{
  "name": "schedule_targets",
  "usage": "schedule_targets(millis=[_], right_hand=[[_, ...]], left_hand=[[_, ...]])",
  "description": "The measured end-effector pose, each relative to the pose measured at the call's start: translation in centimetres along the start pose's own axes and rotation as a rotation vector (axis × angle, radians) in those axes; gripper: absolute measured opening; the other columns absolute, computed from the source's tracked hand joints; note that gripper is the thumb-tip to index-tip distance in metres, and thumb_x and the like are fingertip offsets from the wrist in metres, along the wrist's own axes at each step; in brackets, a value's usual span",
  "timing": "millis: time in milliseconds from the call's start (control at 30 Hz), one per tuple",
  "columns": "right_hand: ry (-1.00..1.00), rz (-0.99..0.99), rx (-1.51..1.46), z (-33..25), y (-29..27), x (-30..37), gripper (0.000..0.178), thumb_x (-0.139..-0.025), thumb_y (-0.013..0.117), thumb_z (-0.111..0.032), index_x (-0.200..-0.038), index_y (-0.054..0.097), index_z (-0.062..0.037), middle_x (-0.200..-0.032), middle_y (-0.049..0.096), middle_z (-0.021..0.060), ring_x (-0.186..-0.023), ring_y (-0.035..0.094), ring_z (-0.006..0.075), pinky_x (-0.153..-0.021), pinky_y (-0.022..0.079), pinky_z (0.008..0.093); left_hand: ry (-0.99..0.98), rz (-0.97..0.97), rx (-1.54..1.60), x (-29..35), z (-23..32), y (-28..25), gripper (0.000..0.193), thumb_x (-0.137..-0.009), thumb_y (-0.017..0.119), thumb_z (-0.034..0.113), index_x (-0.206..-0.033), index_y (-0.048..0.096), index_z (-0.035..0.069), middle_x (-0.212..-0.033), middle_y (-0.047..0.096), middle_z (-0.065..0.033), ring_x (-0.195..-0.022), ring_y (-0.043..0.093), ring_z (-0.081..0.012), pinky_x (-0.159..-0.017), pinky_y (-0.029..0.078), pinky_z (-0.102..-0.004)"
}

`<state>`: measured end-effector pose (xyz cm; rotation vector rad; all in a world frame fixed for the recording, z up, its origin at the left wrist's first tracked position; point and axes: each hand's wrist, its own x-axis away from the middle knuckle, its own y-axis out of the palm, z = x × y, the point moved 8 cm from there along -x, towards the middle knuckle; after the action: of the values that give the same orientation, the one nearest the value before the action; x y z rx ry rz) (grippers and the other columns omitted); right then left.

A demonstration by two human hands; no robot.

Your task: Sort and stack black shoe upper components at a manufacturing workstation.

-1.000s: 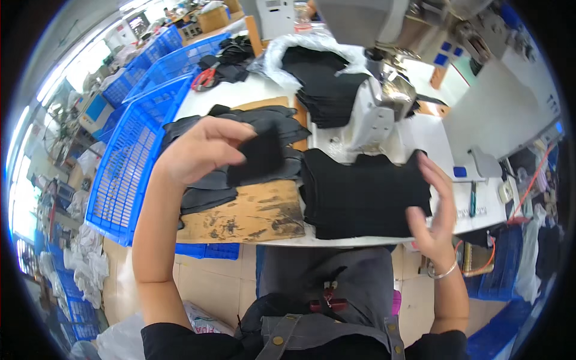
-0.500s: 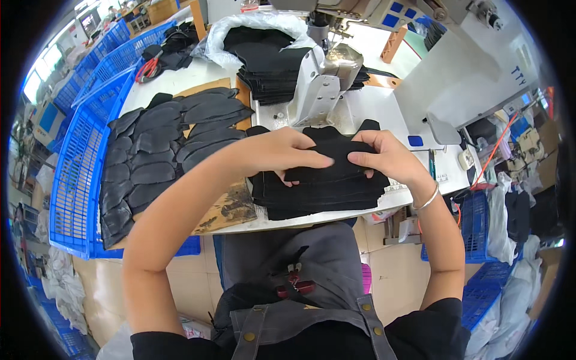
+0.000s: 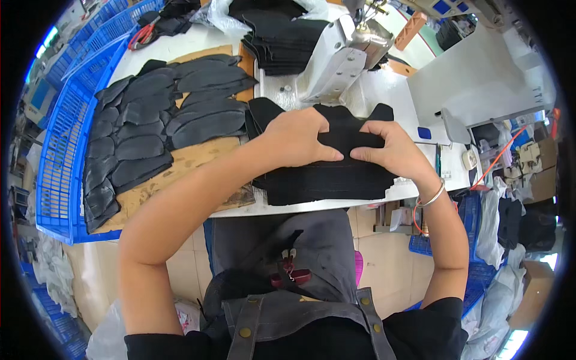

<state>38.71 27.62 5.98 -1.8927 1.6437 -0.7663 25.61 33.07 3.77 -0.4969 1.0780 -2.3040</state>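
two hands now meet over a pile of black cloth point(image 3: 336, 186), which lies on the white table point(image 3: 204, 39) in front of the sewing machine point(image 3: 333, 69), on the person's side of it. a second ago the left hand point(image 3: 297, 141) is off to the left of the machine's front, holding a small dark piece in the air; now it rests on the pile, and the right hand point(image 3: 393, 150) lies on it too, facing it. half a second ago the hands hold a small black piece between them over the pile; now they sit flatter there, so the work seems to have gone from carrying to laying and lining up on top. black lies on black, so the small piece's outline cannot be made out.

on each hand the thumb and forefinger stand apart in a curve, the two thumb tips pointing at each other with a narrow gap between. the other fingers are mostly hidden, and one cannot tell whether they pinch any cloth.

left of the machine, dark curved pieces point(image 3: 141, 147) overlap on a stained cardboard sheet point(image 3: 198, 159), with a blue basket point(image 3: 57, 180) farther left. just behind and left of the machine's white arm stands another black stack point(image 3: 285, 51), partly wrapped in clear plastic point(image 3: 225, 21).
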Motion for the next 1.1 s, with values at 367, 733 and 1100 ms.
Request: schedule_targets(millis=[367, 733, 1100], right_hand=[[-0.017, 0.019, -0.029, 0.2, 0.4, 0.1, 0.032, -0.073, 0.077, -0.019, -0.088, 0.061, 0.0046, -0.072, 0.061, 0.0120, -0.065, 0.051, 0.0147, -0.064, 0.045, 0.0301], [0.020, -0.015, -0.002, 0.0, 0.6, 0.3, 0.028, -0.074, 0.077, -0.014, -0.087, 0.058, 0.0016, -0.073, 0.057, 0.0031, -0.071, 0.048, 0.0088, -0.067, 0.044, 0.0254], [0.015, -0.070, 0.333, -1.7, 0.9, -1.3, 0.052, -0.061, 0.082, -0.033, -0.088, 0.063, 0.0082, -0.070, 0.061, 0.0245, -0.067, 0.061, 0.0383, -0.066, 0.049, 0.0365]], left_hand=[[0.129, 0.102, 0.101, 0.2, -0.3, -0.3, 0.059, -0.069, 0.077, 0.043, -0.068, 0.043, -0.005, -0.058, 0.032, -0.0091, -0.057, 0.032, -0.0181, -0.054, 0.032, -0.0354], [0.092, 0.103, 0.075, 0.5, 0.0, -0.5, 0.056, -0.069, 0.079, 0.042, -0.074, 0.051, -0.006, -0.060, 0.035, -0.0078, -0.057, 0.035, -0.0157, -0.054, 0.034, -0.0329], [0.179, 0.234, -0.062, 1.4, 0.9, -1.3, 0.047, -0.072, 0.077, 0.035, -0.072, 0.053, -0.005, -0.060, 0.046, -0.0137, -0.056, 0.042, -0.0226, -0.056, 0.039, -0.0361]])
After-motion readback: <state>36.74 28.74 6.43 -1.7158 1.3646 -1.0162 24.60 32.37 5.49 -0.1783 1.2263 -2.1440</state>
